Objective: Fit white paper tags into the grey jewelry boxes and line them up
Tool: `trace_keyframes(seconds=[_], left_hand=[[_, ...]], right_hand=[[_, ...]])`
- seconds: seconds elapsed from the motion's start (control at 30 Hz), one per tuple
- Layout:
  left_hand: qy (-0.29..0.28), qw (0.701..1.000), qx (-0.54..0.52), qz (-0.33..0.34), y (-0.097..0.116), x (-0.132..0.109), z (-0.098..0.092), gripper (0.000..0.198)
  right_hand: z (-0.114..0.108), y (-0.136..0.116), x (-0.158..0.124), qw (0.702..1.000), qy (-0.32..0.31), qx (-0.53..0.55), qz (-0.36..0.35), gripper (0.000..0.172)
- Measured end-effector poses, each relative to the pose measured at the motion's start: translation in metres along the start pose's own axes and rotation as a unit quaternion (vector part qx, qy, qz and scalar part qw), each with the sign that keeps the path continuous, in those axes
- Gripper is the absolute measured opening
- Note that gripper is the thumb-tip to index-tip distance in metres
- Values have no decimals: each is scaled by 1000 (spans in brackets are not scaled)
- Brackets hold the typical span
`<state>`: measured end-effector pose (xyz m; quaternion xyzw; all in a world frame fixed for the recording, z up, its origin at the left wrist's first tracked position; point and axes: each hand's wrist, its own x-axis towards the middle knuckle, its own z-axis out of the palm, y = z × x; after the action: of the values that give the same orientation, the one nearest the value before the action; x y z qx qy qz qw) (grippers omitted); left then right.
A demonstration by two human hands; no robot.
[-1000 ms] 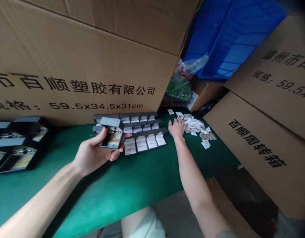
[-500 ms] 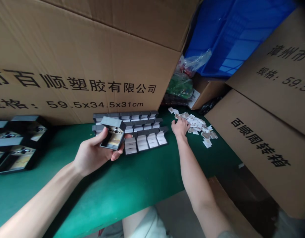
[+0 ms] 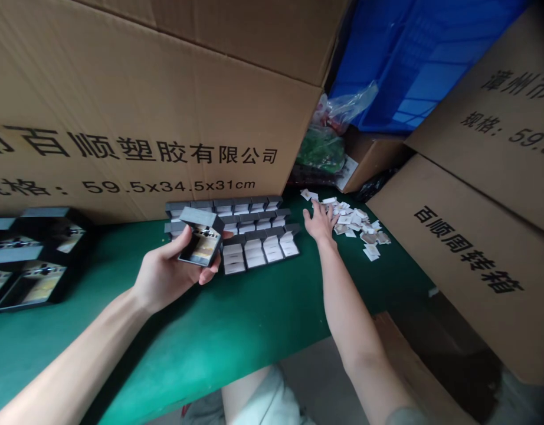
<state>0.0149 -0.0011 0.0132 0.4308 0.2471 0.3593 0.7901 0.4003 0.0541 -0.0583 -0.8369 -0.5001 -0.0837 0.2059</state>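
Note:
My left hand (image 3: 159, 274) is wrapped round a small dark box (image 3: 206, 245) with its lid up, held above the green table. Inside the box I see a yellowish bottom and a patterned dark and pale strip. My right hand (image 3: 320, 225) rests at the left side of a loose pile of small white packets (image 3: 354, 219), fingers spread and reaching among them. Nothing is visibly gripped in it. Between the hands stand rows of small dark boxes (image 3: 263, 251) with raised lids and white insides, partly hidden by the held box.
Larger-looking open dark boxes (image 3: 42, 277) stand at the left on the green table (image 3: 201, 342). A big cardboard carton (image 3: 166, 100) walls the back. More cartons (image 3: 467, 236) stand at the right. A blue crate (image 3: 387, 71) and plastic bags (image 3: 323, 150) are behind the packets.
My right hand has shifted slightly over the packets, and its fingers are now more stretched and spread. The left hand and its box have stayed nearly still.

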Motion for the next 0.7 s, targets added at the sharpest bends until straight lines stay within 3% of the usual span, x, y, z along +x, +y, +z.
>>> trace_keyframes(seconds=[0.13, 0.3, 0.47, 0.63, 0.7], left_hand=[[11, 1000, 5, -5, -1, 0, 1, 60], [20, 1000, -13, -15, 2, -2, 3, 54], [28, 999, -39, -26, 5, -4, 5, 55], [-2, 999, -29, -16, 3, -3, 1, 54], [-22, 1000, -15, -3, 0, -2, -2, 55]], right_hand=[[-1, 0, 1, 1000, 14, -3, 19, 50], [-4, 1, 3, 998, 51, -2, 42, 30], [-9, 1, 4, 996, 80, 13, 36, 28], [-14, 0, 5, 994, 97, 40, 24, 24], [-13, 0, 4, 993, 100, 50, 30, 30]])
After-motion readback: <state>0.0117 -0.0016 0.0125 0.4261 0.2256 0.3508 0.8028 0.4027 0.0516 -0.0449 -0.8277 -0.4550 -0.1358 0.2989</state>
